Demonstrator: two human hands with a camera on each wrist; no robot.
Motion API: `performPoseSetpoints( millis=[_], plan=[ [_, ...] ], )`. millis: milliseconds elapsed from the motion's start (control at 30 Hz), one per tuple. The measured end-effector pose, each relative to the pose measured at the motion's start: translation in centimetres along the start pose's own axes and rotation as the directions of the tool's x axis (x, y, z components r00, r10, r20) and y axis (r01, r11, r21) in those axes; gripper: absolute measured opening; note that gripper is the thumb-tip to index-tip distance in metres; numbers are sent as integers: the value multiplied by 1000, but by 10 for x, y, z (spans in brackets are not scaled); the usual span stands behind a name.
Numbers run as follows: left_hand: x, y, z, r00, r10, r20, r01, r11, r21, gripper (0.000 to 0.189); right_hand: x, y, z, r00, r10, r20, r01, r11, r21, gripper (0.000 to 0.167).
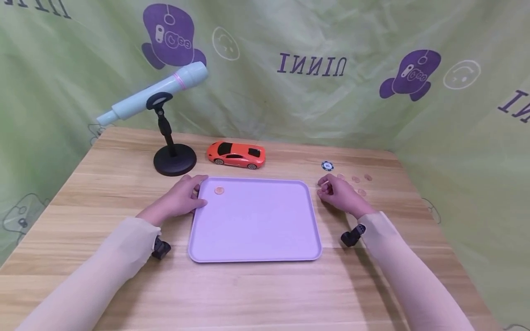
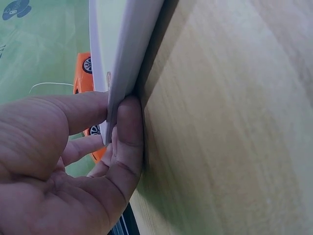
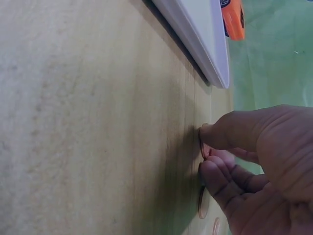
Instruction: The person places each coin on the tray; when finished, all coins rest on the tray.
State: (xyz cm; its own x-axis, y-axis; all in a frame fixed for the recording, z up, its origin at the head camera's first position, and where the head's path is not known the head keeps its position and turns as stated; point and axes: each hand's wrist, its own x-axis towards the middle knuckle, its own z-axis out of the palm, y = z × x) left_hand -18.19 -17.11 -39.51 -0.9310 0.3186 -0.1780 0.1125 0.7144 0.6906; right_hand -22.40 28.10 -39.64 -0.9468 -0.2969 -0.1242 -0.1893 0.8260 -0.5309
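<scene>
A flat lilac tray (image 1: 256, 220) lies on the wooden table, with one copper-coloured coin (image 1: 219, 190) near its far left corner. My left hand (image 1: 186, 196) grips the tray's left rim; in the left wrist view the thumb is on top and a finger reaches beneath the edge. Right of the tray, my right hand (image 1: 338, 193) is down at the tabletop. The right wrist view shows its thumb and fingertips pinching a copper coin (image 3: 203, 147) at the table surface. Several more coins (image 1: 356, 179) lie just beyond and beside that hand.
A blue-and-white poker chip (image 1: 327, 166) lies beyond the right hand. Behind the tray stands an orange toy car (image 1: 238, 155). At back left, a light blue microphone (image 1: 153, 94) rests on a black stand (image 1: 175, 160). A green printed cloth (image 1: 256, 105) hangs behind the table.
</scene>
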Motion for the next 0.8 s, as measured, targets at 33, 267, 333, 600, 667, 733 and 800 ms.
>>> performPoseSetpoints(
  millis=[33, 267, 333, 600, 667, 733, 800],
  plan=[
    [0, 0, 0, 1000, 0, 0, 0, 1000, -2, 74, 0, 0, 0, 1000, 5, -2, -5, 1000, -1, 34],
    [1, 0, 2, 1000, -12, -2, 12, 1000, -3, 73, 0, 1, -1, 1000, 14, -17, -14, 1000, -10, 22],
    [1, -1, 2, 1000, -18, 0, 18, 1000, -1, 73, -1, 2, -1, 1000, 5, -24, -6, 1000, -18, 17],
    [1, 1, 0, 1000, -8, 0, 8, 1000, -9, 74, -2, 6, -1, 998, -32, -50, 32, 999, -9, 10],
    [0, 2, -1, 1000, -11, 3, 11, 1000, -8, 75, -2, 7, -1, 997, -41, -60, 41, 999, -2, 11],
    [0, 2, -1, 1000, -13, 4, 13, 1000, -5, 75, -2, 7, 0, 996, -42, -72, 43, 999, 13, 13],
    [1, 2, 0, 1000, -18, 3, 18, 1000, -3, 74, -1, 7, 0, 996, -40, -85, 43, 998, 34, 16]
  ],
)
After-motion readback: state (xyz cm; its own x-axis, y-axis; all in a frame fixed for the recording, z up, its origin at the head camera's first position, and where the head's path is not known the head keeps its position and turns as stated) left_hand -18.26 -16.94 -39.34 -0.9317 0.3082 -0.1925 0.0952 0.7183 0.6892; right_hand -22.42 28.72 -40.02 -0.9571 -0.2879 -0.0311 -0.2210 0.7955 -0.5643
